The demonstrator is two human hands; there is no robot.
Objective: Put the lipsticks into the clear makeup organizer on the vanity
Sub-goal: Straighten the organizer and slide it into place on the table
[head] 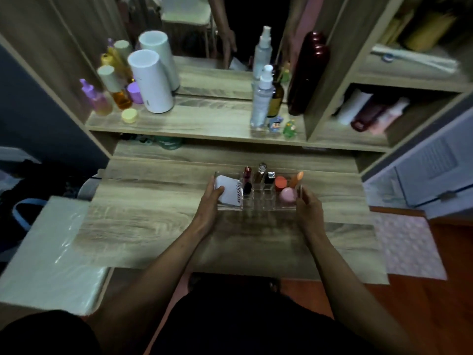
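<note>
A clear organizer [258, 201] is gripped at both ends on the vanity [153, 221]: left hand [211, 201] on its left end, right hand [308, 204] on its right. Its long axis runs left to right between them. Lipsticks [247, 175] stand upright inside, toward the back.

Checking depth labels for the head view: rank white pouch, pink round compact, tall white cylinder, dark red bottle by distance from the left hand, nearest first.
1. White pouch: under the left hand, organizer's left end.
2. Pink round compact: organizer's right end.
3. Tall white cylinder: upper shelf, left.
4. Dark red bottle: upper shelf, far right.
</note>
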